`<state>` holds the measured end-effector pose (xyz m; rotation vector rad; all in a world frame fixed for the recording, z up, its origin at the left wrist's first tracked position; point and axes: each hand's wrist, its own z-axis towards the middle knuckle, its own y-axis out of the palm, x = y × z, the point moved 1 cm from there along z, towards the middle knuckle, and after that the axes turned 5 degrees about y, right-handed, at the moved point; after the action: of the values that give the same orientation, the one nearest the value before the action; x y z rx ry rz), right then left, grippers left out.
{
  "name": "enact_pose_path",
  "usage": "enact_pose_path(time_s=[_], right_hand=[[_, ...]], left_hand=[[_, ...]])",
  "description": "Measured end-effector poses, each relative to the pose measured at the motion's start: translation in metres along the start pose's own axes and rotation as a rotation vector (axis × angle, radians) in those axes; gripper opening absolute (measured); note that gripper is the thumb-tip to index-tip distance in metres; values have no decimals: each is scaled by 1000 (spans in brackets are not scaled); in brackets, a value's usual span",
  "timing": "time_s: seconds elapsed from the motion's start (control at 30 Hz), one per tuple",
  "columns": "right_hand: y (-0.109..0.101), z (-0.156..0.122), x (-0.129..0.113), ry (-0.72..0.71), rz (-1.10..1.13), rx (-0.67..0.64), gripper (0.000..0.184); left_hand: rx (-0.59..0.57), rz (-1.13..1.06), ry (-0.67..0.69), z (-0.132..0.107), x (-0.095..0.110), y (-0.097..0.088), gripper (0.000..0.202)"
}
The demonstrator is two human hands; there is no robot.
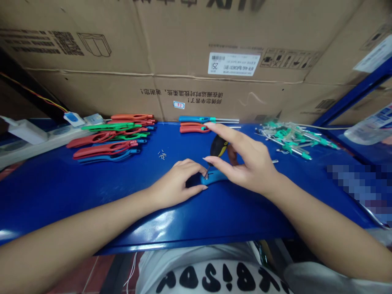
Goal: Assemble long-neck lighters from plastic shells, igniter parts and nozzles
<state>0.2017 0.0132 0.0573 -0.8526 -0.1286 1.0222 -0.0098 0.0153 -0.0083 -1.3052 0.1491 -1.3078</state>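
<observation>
My left hand lies curled over a blue plastic handle on the blue table, pinning it down. My right hand holds a black and yellow screwdriver between thumb and middle finger, with the index finger stretched out above. The screwdriver's tip stands on the blue handle right by my left fingertips. A few tiny screws lie on the table just beyond my left hand.
A heap of red, green and blue handles lies at the back left. Two assembled tools lie at the back middle, green-tipped metal parts at the back right. Cardboard boxes wall the far edge. A white power strip sits at left.
</observation>
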Motion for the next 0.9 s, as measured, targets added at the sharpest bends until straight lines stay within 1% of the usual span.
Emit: enact_pose_path(time_s=[0.07,0.1,0.13,0.2,0.27,0.3,0.4,0.43,0.5,0.6,0.63,0.67,0.77,0.8,0.83,0.9], right_hand=[[0,0,2,-31,-50,49,50],[0,1,3,-21,-25,50,49],[0,1,3,7,31,36,48],[1,2,4,89,175,-32,50],[1,2,5,132,252,-69,51],[0,2,6,120,240,-55,49],[-1,1,6,14,111,76,44],[-2,1,5,-9,88,97,43],[-1,2,3,12,133,57,46],[1,2,1,105,275,-72,52],[2,2,1,107,281,-77,52],[2,1,2,93,255,-52,49],[1,0,4,31,108,91,42],[1,0,4,39,97,111,42],[1,0,5,67,126,100,41],[1,1,5,146,264,11,43]], left_hand=[[1,-1,8,0,0,0,21],[1,-2,9,0,0,0,21],[-3,-2,5,0,0,0,21],[-13,-2,-6,0,0,0,21],[-22,0,-12,0,0,0,21],[-21,2,-11,0,0,0,21],[-10,8,-3,0,0,0,22],[-7,7,-1,0,0,0,21],[-6,2,-3,0,0,0,22],[-11,-2,-14,0,0,0,23],[-12,-1,-14,0,0,0,23],[-11,1,-11,0,0,0,22],[-5,4,1,0,0,0,21],[-7,4,0,0,0,0,21],[-10,3,-3,0,0,0,21],[-21,-2,-13,0,1,-1,22]])
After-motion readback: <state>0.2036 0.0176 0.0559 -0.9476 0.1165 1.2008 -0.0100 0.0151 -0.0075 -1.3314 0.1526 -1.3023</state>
